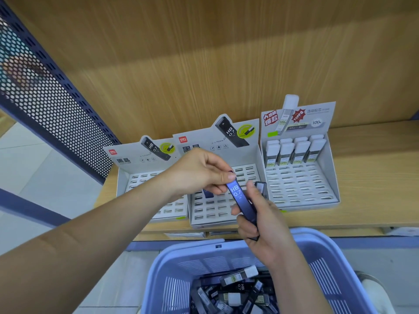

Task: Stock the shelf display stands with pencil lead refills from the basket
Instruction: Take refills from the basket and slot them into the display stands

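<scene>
My right hand [263, 220] holds a small bunch of dark HB 0.7 lead refill cases [241, 201] above the shelf's front edge. My left hand [199, 173] pinches the top end of the front case between thumb and fingers. Behind them stands the middle display stand [226, 141], with one dark case [208, 193] in a slot and the other slots bare. The left display stand [140, 177] shows only bare slots. The right display stand [301, 184] has two back rows of white-capped refills [294, 152]. The blue basket [326, 252] below holds several loose refills [233, 291].
The stands sit on a wooden shelf [367, 177] with a wood-grain back panel [204, 53]. A dark blue perforated metal side panel [45, 98] rises at the left. Pale floor tiles [34, 173] lie beyond it.
</scene>
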`<action>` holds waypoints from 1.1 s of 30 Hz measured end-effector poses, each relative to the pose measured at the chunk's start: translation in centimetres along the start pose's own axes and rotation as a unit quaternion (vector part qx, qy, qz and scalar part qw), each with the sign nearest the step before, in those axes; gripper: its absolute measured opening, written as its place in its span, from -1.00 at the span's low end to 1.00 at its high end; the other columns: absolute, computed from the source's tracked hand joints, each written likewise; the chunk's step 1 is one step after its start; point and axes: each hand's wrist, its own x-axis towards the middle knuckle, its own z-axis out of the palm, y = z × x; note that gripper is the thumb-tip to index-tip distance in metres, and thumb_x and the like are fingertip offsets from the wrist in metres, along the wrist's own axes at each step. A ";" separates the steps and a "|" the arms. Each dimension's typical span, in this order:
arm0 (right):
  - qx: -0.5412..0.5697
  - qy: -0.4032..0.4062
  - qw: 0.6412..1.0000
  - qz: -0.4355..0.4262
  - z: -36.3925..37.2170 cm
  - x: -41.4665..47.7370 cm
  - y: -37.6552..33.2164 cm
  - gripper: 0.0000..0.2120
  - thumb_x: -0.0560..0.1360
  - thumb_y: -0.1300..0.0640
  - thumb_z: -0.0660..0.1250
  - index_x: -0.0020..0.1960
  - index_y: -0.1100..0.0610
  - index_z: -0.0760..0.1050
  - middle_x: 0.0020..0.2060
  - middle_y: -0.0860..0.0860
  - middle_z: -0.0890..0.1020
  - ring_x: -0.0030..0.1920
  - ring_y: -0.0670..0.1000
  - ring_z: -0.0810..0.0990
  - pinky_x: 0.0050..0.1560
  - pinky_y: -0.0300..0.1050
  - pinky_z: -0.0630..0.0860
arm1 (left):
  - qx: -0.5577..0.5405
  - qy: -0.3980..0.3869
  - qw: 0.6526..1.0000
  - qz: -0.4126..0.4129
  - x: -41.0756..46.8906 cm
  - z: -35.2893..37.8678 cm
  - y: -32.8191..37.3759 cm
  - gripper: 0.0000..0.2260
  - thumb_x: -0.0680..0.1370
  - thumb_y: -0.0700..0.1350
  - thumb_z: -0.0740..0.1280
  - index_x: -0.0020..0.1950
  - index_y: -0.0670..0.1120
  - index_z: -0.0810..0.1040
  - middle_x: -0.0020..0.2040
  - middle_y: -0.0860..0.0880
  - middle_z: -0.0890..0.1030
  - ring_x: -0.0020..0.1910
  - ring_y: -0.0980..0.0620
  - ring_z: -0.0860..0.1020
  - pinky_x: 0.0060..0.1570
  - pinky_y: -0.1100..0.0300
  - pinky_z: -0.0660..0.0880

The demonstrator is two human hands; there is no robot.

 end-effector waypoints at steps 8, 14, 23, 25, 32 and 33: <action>0.035 0.025 0.999 -0.011 -0.8 0.5 -0.2 -0.79 0.65 0.16 0.17 0.11 0.18 0.57 -0.20 0.07 0.57 -0.39 -0.07 0.39 -0.52 -0.29 0.29 | 0.199 0.095 0.973 0.074 -2.0 -3.9 3.2 -0.95 0.42 -0.25 0.47 -0.17 -0.11 0.66 -0.33 -0.07 0.68 -0.31 0.01 0.66 -0.20 0.18 0.62; -0.057 0.041 0.996 -0.059 -0.9 0.1 0.3 -0.76 0.60 0.01 0.26 0.07 0.10 0.65 -0.36 0.02 0.53 -0.50 -0.08 0.20 -0.53 -0.28 0.11 | 0.359 0.126 0.918 0.115 -1.9 -2.0 -1.4 -0.90 0.43 -0.11 0.48 -0.07 -0.06 0.67 -0.24 0.08 0.64 -0.22 0.18 0.59 -0.04 0.23 0.54; -0.023 0.029 0.998 -0.054 -1.1 0.2 0.4 -0.71 0.60 0.03 0.24 0.08 0.20 0.62 -0.37 0.01 0.47 -0.50 -0.10 0.13 -0.57 -0.30 0.07 | 0.415 0.128 0.886 0.161 -1.8 -1.3 -3.8 -0.84 0.48 -0.11 0.42 0.04 -0.08 0.66 -0.12 -0.04 0.69 -0.09 0.01 0.62 0.00 0.14 0.52; -0.015 0.024 0.999 -0.045 -1.2 0.3 0.3 -0.71 0.61 0.06 0.23 0.10 0.23 0.61 -0.36 0.01 0.48 -0.50 -0.09 0.15 -0.56 -0.29 0.07 | 0.413 0.134 0.887 0.160 -1.7 -1.3 -4.0 -0.84 0.49 -0.11 0.41 0.05 -0.08 0.66 -0.10 -0.04 0.69 -0.08 0.01 0.61 0.00 0.14 0.51; 0.021 0.018 0.999 -0.026 -1.2 0.3 0.3 -0.73 0.62 0.17 0.21 0.14 0.31 0.59 -0.33 0.01 0.51 -0.49 -0.10 0.28 -0.57 -0.30 0.16 | 0.399 0.141 0.898 0.123 -1.4 -2.1 -4.3 -0.84 0.50 -0.11 0.41 0.05 -0.07 0.67 -0.09 -0.02 0.69 -0.10 0.05 0.61 -0.01 0.18 0.51; 0.020 0.020 0.999 -0.027 -1.1 0.3 0.3 -0.74 0.62 0.17 0.22 0.13 0.30 0.60 -0.30 0.02 0.52 -0.49 -0.10 0.29 -0.56 -0.30 0.17 | 0.390 0.140 0.903 0.119 -1.4 -2.0 -4.4 -0.84 0.49 -0.11 0.41 0.04 -0.07 0.68 -0.09 -0.01 0.70 -0.14 0.08 0.61 -0.03 0.20 0.50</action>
